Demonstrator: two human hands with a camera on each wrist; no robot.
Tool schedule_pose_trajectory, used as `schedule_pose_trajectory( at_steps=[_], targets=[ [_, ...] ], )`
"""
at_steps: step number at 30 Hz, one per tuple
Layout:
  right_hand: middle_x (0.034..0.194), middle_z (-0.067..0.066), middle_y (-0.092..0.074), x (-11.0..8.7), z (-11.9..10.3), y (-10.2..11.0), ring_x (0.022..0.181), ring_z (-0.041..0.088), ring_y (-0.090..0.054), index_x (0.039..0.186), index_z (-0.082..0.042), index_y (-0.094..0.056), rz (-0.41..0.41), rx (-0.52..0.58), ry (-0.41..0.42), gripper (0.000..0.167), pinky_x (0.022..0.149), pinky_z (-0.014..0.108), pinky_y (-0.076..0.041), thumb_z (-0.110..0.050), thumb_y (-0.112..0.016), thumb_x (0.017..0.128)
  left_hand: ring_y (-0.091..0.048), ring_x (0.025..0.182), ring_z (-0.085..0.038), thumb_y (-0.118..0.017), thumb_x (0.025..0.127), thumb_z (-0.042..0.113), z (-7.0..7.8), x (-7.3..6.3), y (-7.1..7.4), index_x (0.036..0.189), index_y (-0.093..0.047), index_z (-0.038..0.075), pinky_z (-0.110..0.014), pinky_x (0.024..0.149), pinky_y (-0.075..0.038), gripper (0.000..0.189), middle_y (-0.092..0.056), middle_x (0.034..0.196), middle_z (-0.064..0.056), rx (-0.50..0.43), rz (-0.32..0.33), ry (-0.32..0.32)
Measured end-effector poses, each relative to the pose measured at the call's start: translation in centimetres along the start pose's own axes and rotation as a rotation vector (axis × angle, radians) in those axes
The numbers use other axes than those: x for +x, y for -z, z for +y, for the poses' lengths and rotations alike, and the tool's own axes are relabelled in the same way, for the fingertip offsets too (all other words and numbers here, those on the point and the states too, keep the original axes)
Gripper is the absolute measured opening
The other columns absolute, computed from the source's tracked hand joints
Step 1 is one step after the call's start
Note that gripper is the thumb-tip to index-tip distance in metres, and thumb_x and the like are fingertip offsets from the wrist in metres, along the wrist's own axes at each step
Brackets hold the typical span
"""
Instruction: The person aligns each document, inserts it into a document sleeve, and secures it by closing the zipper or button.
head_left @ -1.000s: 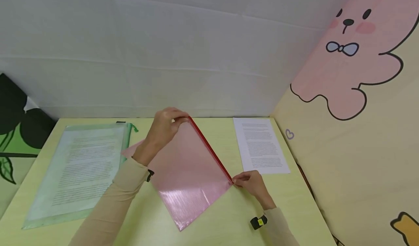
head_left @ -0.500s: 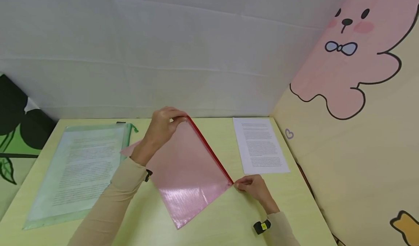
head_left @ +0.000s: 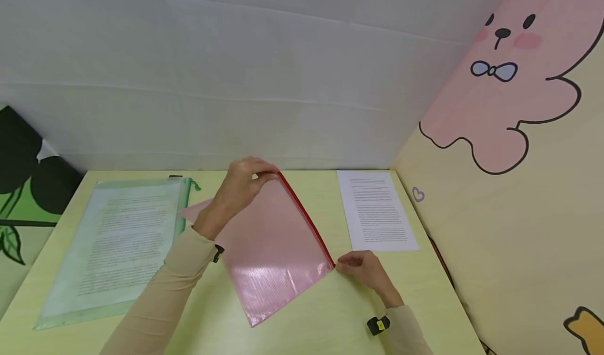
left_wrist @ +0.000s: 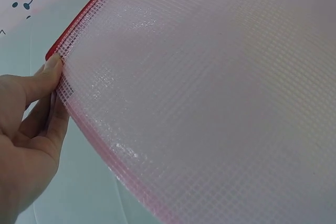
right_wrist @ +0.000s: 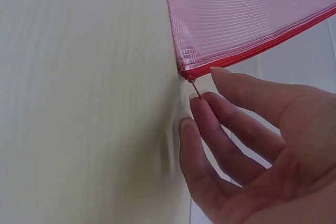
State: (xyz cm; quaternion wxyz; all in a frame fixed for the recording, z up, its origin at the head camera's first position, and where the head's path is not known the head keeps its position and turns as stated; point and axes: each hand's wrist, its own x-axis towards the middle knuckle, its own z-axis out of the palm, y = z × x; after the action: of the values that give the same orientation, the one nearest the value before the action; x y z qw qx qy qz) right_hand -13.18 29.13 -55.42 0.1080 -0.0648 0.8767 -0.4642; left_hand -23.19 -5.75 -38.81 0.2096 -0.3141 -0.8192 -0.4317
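A pink translucent mesh zipper pouch (head_left: 264,239) is held tilted above the table, its red zipper edge (head_left: 304,213) slanting from upper left to lower right. My left hand (head_left: 240,190) pinches the pouch's upper corner at one zipper end, thumb on the near face in the left wrist view. At the lower zipper end is my right hand (head_left: 365,271), fingers curled. In the right wrist view a thin red pull cord (right_wrist: 196,88) runs from the zipper's end to the fingertips, and the thumb (right_wrist: 223,77) lies by the zipper edge. The cord's far end is hidden at the fingers.
A green pouch (head_left: 113,308) with a printed sheet inside lies on the left of the table, a green tassel (head_left: 195,185) at its corner. One printed sheet (head_left: 377,208) lies at the back right. Walls stand behind and to the right.
The pouch's upper corner and my left hand have shifted slightly right and down. The pouch's bottom corner has swung a little left. My right hand has moved slightly down and right.
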Motion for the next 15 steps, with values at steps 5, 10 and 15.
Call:
schedule_pose_trajectory(
  at_steps=[5, 10, 15],
  targets=[
    [0.103, 0.012, -0.077, 1.6, -1.6, -0.1, 0.09, 0.024, -0.074, 0.109, 0.002, -0.075, 0.033, -0.014, 0.106, 0.021, 0.078, 0.026, -0.059, -0.009, -0.077, 0.092, -0.071, 0.085, -0.028, -0.082, 0.082, -0.006, 0.1, -0.1, 0.0, 0.096, -0.079, -0.004, -0.04, 0.075, -0.06, 0.015, -0.077, 0.091, -0.014, -0.021, -0.022, -0.001],
    [0.109, 0.019, -0.074, 3.0, -4.4, -0.2, 0.094, 0.031, -0.074, 0.117, 0.006, -0.071, 0.03, 0.041, 0.198, 0.026, 0.083, 0.03, -0.06, -0.005, -0.074, 0.094, -0.07, 0.084, -0.027, -0.081, 0.081, -0.006, 0.1, -0.2, -0.3, 0.096, -0.079, -0.004, -0.038, 0.075, -0.06, 0.015, -0.076, 0.09, -0.013, -0.043, -0.039, -0.009],
    [0.109, 0.021, -0.074, 4.7, -6.0, -0.9, 0.097, 0.036, -0.073, 0.121, 0.007, -0.068, 0.031, 0.117, 0.256, 0.03, 0.084, 0.03, -0.06, -0.004, -0.074, 0.093, -0.07, 0.084, -0.026, -0.082, 0.081, -0.005, 0.3, -0.3, -0.4, 0.095, -0.079, -0.003, -0.037, 0.075, -0.059, 0.015, -0.076, 0.089, -0.011, -0.05, -0.056, -0.005]
  ],
)
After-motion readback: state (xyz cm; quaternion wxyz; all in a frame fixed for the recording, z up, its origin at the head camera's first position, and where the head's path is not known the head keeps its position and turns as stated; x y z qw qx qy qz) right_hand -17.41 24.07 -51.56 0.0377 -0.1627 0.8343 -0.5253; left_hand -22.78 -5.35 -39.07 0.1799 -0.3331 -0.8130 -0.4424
